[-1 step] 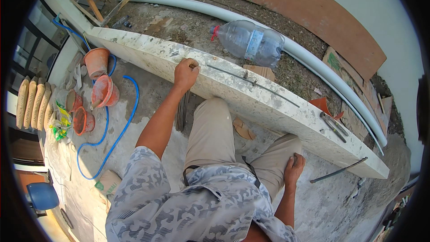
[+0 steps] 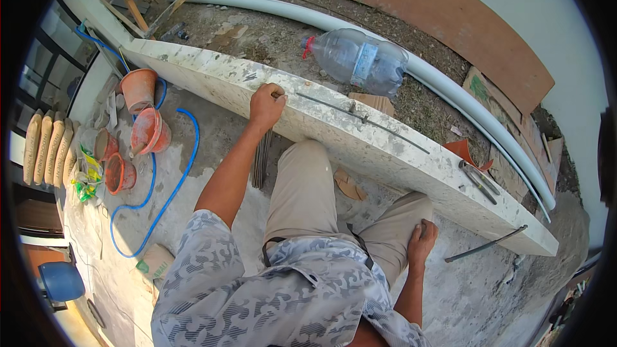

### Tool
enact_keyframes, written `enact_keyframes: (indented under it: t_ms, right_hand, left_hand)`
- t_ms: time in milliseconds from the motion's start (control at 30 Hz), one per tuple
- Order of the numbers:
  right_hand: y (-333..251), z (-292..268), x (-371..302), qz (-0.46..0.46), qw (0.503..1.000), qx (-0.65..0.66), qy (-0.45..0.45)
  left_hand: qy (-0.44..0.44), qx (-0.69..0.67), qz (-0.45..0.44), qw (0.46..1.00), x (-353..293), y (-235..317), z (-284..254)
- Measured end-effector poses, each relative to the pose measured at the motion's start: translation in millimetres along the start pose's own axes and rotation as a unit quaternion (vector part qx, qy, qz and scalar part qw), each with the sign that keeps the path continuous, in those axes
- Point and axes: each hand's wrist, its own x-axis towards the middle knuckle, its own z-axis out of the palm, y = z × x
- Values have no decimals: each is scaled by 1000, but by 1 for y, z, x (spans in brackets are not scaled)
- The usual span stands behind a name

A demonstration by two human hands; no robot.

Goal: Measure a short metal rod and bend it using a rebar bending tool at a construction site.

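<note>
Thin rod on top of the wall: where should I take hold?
The rod is probably best pinched near its bare left end, from above on the person's side: it lies lengthwise along the wall, that end is nearest the left hand, and small dark pieces sit at its middle.

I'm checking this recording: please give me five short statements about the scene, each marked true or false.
1. The left hand is at the low wall. True.
2. The right hand grips the two-handled tool. False: the right hand is at the right thigh, and the two-handled tool lies on the wall.
3. A thin rod lies along the wall's top. True.
4. The hose on the floor is red. False: the hose is blue.
5. The large plastic bottle is on its side. True.
</note>
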Motion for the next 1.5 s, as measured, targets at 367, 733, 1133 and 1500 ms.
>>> enact_keyframes:
  t_ms: [367,733,1133,1500]
  right_hand:
    - [0,7,6,1,1000,18,14]
    - [-7,5,10,11,1000,20,9]
    - [-8,6,10,23,1000,15,8]
    - [-9,4,10,24,1000,19,2]
  left_hand:
    - [-142,114,-110,977,51,24,-6]
    - [-135,129,-114,976,64,13,5]
    - [-213,185,-139,949,84,6,11]
    - [-278,154,-121,940,88,16,2]
